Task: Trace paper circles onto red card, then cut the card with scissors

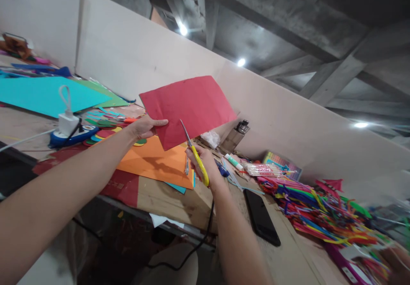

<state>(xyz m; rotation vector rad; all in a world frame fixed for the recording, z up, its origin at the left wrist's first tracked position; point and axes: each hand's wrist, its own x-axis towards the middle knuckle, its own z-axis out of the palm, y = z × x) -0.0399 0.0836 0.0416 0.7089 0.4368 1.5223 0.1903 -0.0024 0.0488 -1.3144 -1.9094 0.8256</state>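
A sheet of red paper [192, 107] is held up above the table, its lower left edge pinched by my left hand [147, 127], with the thumb lying on its face. My right hand [203, 163] is wrapped round yellow-handled scissors [200, 165]. Their metal blades point up and left, over the lower part of the red sheet; whether they cut into it I cannot tell. Below both hands lies orange paper [150, 159], with a bit of blue paper [177, 187] showing under its front edge.
Paper circles [107, 133] and a blue power strip with a white plug [68, 123] are at the left, near turquoise paper [48, 92]. To the right are a black phone [261, 216], a glue stick [233, 161], a bottle [235, 136] and colourful pipe cleaners [314, 212]. A blurred hand shows at lower right.
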